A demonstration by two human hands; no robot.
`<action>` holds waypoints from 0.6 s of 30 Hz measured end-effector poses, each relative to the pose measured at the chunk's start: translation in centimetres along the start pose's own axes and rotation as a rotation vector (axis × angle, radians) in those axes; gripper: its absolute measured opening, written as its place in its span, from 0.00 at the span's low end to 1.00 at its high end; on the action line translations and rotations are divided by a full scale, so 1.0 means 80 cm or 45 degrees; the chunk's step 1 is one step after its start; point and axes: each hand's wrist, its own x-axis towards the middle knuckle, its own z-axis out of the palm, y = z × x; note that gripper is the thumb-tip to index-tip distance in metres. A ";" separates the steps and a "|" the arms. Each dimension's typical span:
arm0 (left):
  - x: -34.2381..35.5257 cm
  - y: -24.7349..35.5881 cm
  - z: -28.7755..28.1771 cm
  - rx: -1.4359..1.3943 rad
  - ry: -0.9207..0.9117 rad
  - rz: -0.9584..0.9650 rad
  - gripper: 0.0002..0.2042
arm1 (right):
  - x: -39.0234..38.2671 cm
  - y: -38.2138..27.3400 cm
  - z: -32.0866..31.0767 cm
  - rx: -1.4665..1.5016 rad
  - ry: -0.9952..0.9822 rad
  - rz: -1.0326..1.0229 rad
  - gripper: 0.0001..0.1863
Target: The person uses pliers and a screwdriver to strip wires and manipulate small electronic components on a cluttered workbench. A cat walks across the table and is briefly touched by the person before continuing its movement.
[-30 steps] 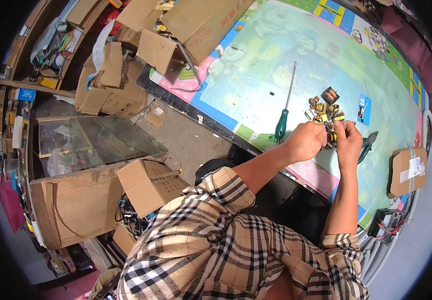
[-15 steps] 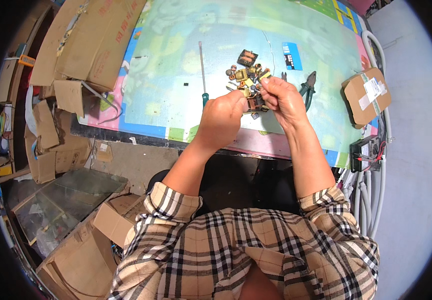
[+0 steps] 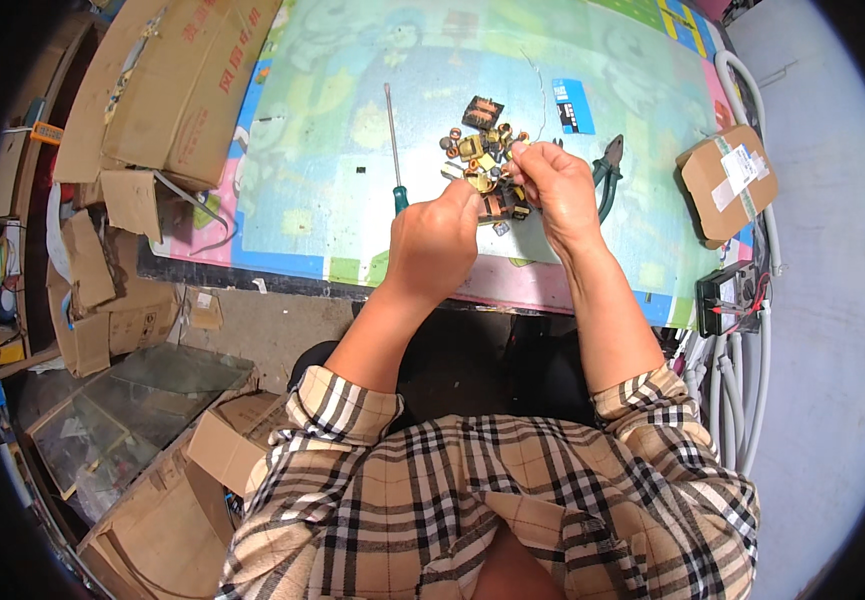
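A pile of small yellow, black and copper coil parts (image 3: 471, 147) lies on the patterned mat (image 3: 302, 180). Over its lower edge, my left hand (image 3: 435, 232) is closed in a pinch, whatever it grips hidden by the fingers. Beside it, my right hand (image 3: 558, 188) pinches something too small to make out at the pile's right. A green-handled screwdriver (image 3: 400, 197) lies to the left, dark-handled pliers (image 3: 608, 178) to the right. A dark copper-wound block (image 3: 482, 113) sits at the top of the pile, near a thin pale wire (image 3: 539, 105) and a blue card (image 3: 571, 105).
Large cardboard boxes (image 3: 177, 80) crowd the table's left. A flat carton (image 3: 720, 200) and a meter with red leads (image 3: 720, 302) sit at its right edge, by white tubes (image 3: 728, 400). Glass panes (image 3: 122, 410), more boxes and cluttered shelves (image 3: 12, 280) fill the lower and far left.
The view has swung round, so the table sits more squarely in front. My hands remain closed over the pile, the right hand shifting slightly relative to the parts in the last half second.
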 end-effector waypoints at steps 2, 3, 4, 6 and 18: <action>0.001 0.005 0.004 -0.016 0.096 0.031 0.04 | -0.004 -0.002 0.007 -0.057 0.042 -0.042 0.14; 0.001 0.007 0.006 -0.024 0.144 0.046 0.04 | -0.007 -0.003 0.010 -0.053 0.039 -0.052 0.14; 0.002 0.007 0.008 -0.001 0.199 0.105 0.03 | -0.010 -0.005 0.013 -0.050 0.038 -0.064 0.15; 0.004 0.004 0.014 0.045 0.309 0.223 0.02 | -0.013 -0.008 0.019 0.014 0.038 -0.043 0.15; 0.001 0.009 0.028 0.405 0.093 0.329 0.06 | -0.016 0.009 0.013 -0.628 0.213 -0.387 0.15</action>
